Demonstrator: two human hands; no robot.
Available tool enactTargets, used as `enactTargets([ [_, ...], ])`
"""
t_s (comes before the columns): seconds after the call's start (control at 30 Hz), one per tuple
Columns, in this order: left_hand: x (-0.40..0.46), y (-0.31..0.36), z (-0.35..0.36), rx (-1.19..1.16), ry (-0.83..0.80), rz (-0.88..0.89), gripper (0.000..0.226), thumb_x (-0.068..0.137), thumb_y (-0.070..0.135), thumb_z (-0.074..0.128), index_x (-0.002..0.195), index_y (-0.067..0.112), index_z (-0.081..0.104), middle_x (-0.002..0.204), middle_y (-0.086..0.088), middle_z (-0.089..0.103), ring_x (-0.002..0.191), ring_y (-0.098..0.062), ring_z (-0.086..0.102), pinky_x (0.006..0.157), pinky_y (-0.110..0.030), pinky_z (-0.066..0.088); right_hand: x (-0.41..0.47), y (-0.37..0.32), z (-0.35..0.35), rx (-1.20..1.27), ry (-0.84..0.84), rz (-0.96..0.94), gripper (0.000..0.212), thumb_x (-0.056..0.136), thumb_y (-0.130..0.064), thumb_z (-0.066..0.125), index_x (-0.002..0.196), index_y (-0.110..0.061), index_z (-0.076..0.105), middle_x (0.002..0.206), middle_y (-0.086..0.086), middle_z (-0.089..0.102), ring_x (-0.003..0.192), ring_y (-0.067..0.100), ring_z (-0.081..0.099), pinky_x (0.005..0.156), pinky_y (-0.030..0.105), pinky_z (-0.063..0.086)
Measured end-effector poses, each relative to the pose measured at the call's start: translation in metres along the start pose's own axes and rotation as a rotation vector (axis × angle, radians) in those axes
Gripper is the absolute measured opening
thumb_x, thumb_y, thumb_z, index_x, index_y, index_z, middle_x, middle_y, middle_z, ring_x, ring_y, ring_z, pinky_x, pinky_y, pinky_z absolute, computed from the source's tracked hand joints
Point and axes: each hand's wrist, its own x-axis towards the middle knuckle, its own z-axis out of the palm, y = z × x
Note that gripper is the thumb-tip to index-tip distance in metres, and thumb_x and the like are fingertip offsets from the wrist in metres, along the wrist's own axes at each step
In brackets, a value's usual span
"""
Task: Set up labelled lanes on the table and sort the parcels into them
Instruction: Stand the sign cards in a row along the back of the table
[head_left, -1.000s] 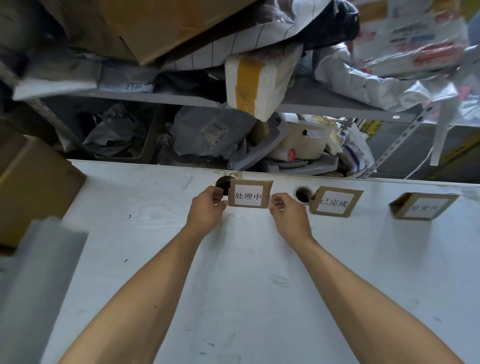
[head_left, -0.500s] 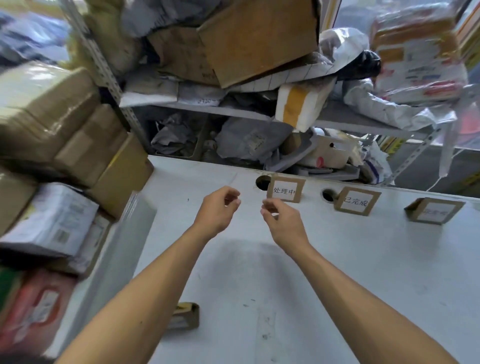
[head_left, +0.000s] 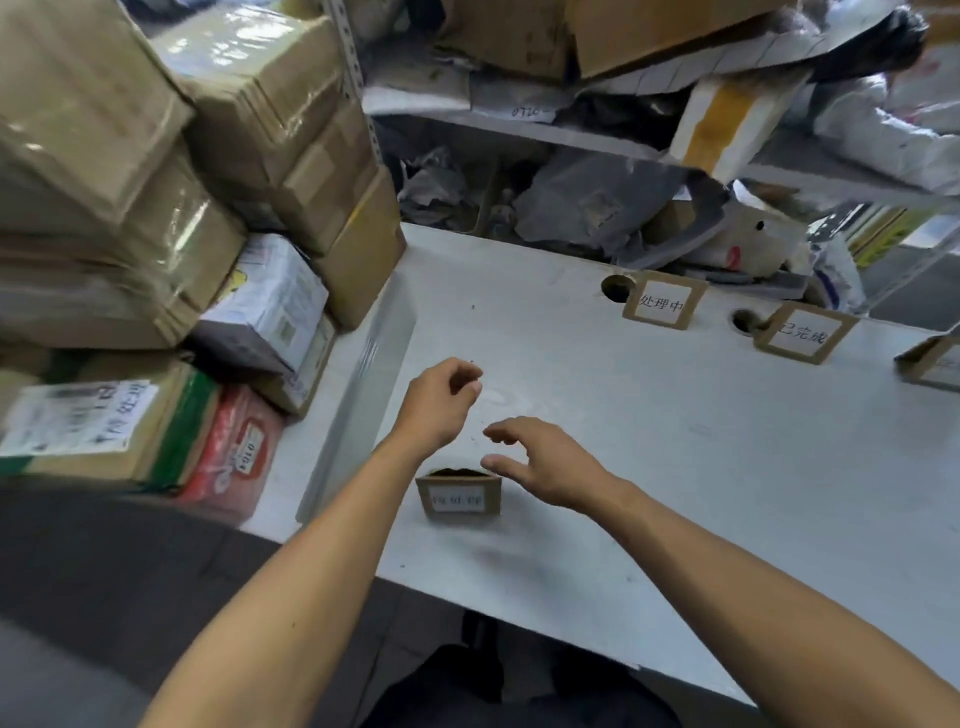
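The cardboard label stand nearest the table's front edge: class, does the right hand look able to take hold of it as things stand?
Probably yes. The right hand hovers open just beside the cardboard label stand, holding nothing, and nothing lies between them.

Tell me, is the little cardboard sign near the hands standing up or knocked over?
Standing up. The cardboard sign sits upright on the table, white label facing forward.

Four cardboard lane signs stand on the table (head_left: 649, 467): one blurred sign (head_left: 459, 498) just below the fingers (head_left: 496, 434), the "处理中" sign (head_left: 662, 305) and the "已完成" sign (head_left: 802, 335) beyond the fingers to the right, and a fourth sign (head_left: 932, 364) cut by the right edge. Two round holes (head_left: 616, 287) pierce the table beside the far signs. Two hands show, the left hand (head_left: 439, 402) and the right hand (head_left: 545, 460).
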Motion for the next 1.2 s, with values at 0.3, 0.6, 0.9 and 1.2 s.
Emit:
enactTargets([
  [0.3,-0.018,-0.038,-0.006,-0.035,0.005,-0.122,0.019,0.097,0.019,0.061,0.115,0.017,0.068,0.108,0.007,0.066,0.101,-0.009,0.059,0.087,-0.018,0.041,0.004,-0.004,0.022,-0.160,-0.049,-0.034,0.024,0.098,-0.024,0.057,0.119,-0.020,0.068,0.115,-0.002,0.069,0.107,0.019,0.059,0.089,0.030,0.045],
  [0.6,-0.003,-0.024,0.020,-0.190,0.134,-0.164,0.025,0.096,0.031,0.061,0.120,0.025,0.056,0.112,0.012,0.059,0.102,-0.002,0.056,0.073,-0.010,0.039,0.015,0.028,-0.035,0.127,0.257,0.171,0.018,0.098,-0.023,0.060,0.113,-0.019,0.071,0.102,-0.013,0.069,0.090,0.000,0.056,0.073,0.000,0.035],
  [0.9,0.035,0.033,0.053,-0.203,0.164,-0.060,0.024,0.090,0.022,0.072,0.107,0.030,0.056,0.107,0.019,0.059,0.099,-0.002,0.060,0.072,-0.011,0.044,0.033,0.068,-0.112,0.366,0.394,0.215,0.011,0.098,-0.023,0.062,0.101,-0.030,0.070,0.092,-0.024,0.066,0.091,-0.010,0.059,0.073,0.006,0.039],
  [1.2,0.106,0.031,0.036,-0.227,0.062,-0.012,0.015,0.092,0.011,0.067,0.091,0.026,0.067,0.094,0.009,0.072,0.092,-0.004,0.066,0.080,-0.019,0.052,0.078,0.077,-0.132,0.380,0.492,0.261,0.016,0.097,-0.024,0.064,0.112,-0.028,0.068,0.099,-0.023,0.064,0.092,-0.012,0.057,0.073,0.005,0.041],
])
